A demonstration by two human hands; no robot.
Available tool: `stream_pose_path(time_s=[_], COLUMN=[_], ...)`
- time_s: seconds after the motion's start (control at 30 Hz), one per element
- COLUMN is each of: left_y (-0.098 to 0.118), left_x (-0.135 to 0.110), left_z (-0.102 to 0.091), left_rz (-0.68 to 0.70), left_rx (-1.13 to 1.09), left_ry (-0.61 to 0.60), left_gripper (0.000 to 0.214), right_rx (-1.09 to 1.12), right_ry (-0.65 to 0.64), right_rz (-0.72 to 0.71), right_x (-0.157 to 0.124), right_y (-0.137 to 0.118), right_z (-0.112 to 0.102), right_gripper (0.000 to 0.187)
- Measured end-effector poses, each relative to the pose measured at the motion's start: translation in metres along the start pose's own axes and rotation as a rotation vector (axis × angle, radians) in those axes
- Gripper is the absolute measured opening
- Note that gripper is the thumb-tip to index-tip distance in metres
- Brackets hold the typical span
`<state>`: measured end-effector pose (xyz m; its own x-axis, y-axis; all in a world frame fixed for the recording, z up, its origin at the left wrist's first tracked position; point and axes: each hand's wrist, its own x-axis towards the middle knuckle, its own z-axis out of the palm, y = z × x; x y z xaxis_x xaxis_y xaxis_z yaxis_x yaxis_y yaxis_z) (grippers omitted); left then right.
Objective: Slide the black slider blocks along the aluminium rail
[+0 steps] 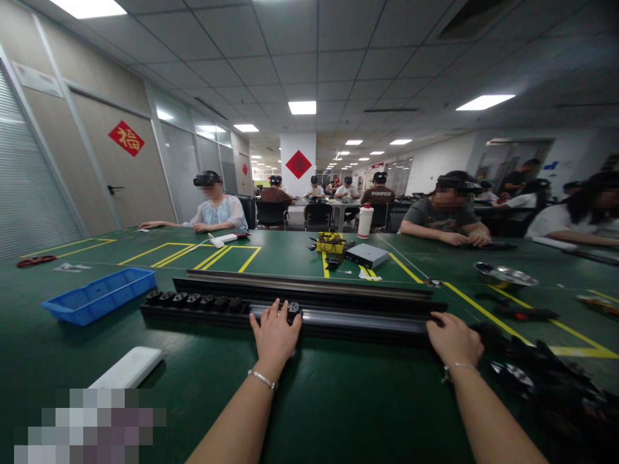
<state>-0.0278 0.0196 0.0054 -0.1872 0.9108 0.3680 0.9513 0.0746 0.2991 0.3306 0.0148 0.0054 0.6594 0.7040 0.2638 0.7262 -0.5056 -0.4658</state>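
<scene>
1. Left grip (276, 328): fingers spread over the black tray (367, 321), at a small black part (293, 309); whether it holds this, I cannot tell.
2. Right grip (455, 340): fingers bent at the tray's right end; its hold is unclear.
3. Left of the left grip, a row of black parts (193, 301) sits in the tray.

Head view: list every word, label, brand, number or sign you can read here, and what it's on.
"福": red door sign.
"PUMPKIN": back of a seated person's brown shirt.
Too small or blurred to read: red pillar sign, small far red sign, pale wall plate.
No readable numbers.
</scene>
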Motion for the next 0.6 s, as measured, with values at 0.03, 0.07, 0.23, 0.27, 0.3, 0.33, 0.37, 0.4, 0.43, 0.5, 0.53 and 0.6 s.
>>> stream_pose_path(time_s=[0.03, 0.07, 0.23, 0.27, 0.3, 0.33, 0.37, 0.4, 0.43, 0.5, 0.53, 0.6], left_y=[0.0001, 0.0003, 0.0007, 0.0008, 0.0009, 0.0010, 0.0012, 0.0013, 0.0015, 0.0017, 0.0017, 0.0014], left_x=[-0.0002, -0.0005, -0.0016, -0.0016, -0.0017, -0.0016, -0.0016, -0.0015, -0.0014, -0.0013, -0.0013, -0.0014], left_z=[-0.0001, -0.0003, -0.0013, -0.0014, -0.0014, -0.0014, -0.0015, -0.0015, -0.0016, -0.0017, -0.0016, -0.0011], left_rz=[0.003, 0.007, 0.022, 0.025, 0.028, 0.031, 0.032, 0.031, 0.031, 0.029, 0.030, 0.032], left_rx=[-0.001, -0.002, 0.001, 0.002, 0.003, 0.003, 0.004, 0.004, 0.006, 0.009, 0.011, 0.017], left_ry=[-0.005, -0.009, -0.010, -0.011, -0.011, -0.011, -0.012, -0.014, -0.015, -0.019, -0.021, -0.024], left_gripper=[0.053, 0.053, 0.054, 0.054, 0.054, 0.054, 0.055, 0.055, 0.055, 0.055, 0.055, 0.056], right_rx=[-0.001, -0.002, -0.007, -0.008, -0.008, -0.006, -0.003, 0.001, 0.002, 0.003, 0.001, -0.004], right_ry=[0.002, 0.004, -0.001, 0.000, 0.005, 0.013, 0.024, 0.036, 0.044, 0.046, 0.037, 0.013], right_rz=[-0.001, 0.000, 0.002, 0.000, -0.002, -0.006, -0.009, -0.011, -0.013, -0.012, -0.009, -0.001], right_x=[-0.0001, 0.0001, 0.0026, 0.0027, 0.0026, 0.0023, 0.0018, 0.0013, 0.0008, 0.0003, 0.0004, 0.0011], right_y=[0.0000, 0.0000, 0.0007, 0.0010, 0.0011, 0.0012, 0.0012, 0.0012, 0.0011, 0.0009, 0.0008, 0.0008], right_z=[0.0000, 0.0000, 0.0014, 0.0019, 0.0023, 0.0028, 0.0032, 0.0034, 0.0036, 0.0034, 0.0032, 0.0024], right_gripper=[0.046, 0.046, 0.046, 0.046, 0.046, 0.045, 0.045, 0.044, 0.044, 0.044, 0.045, 0.046])
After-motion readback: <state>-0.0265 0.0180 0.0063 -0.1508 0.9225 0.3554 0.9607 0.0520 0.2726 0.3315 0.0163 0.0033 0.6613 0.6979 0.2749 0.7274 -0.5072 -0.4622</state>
